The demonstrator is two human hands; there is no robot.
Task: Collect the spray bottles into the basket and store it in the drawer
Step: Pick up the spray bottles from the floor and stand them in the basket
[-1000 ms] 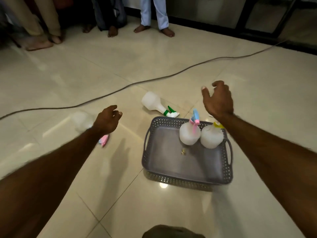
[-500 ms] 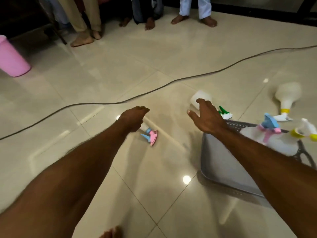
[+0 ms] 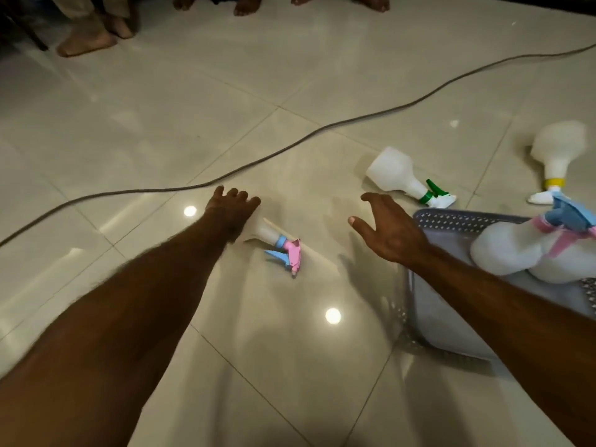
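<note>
A white spray bottle with a pink and blue nozzle [image 3: 288, 253] lies on the tiled floor. My left hand [image 3: 230, 209] covers its body with the fingers curled over it. My right hand [image 3: 388, 232] hovers open with fingers spread, between that bottle and the grey basket [image 3: 458, 219] at the right. Two white bottles lie in the basket, one with a blue and pink nozzle [image 3: 506, 253] and one beside it [image 3: 567, 264]. A green-nozzle bottle [image 3: 395, 172] lies on the floor just beyond my right hand. A yellow-collared bottle [image 3: 556, 153] lies at the far right.
A dark cable [image 3: 322, 130] runs across the floor from left to upper right, just beyond my left hand. Bare feet of standing people [image 3: 85, 43] line the top edge. Glossy tiles reflect ceiling lights.
My left hand has settled over the body of the pink-nozzle bottle. My right hand has drifted slightly right toward the basket, still open. The view has dipped a little lower.
</note>
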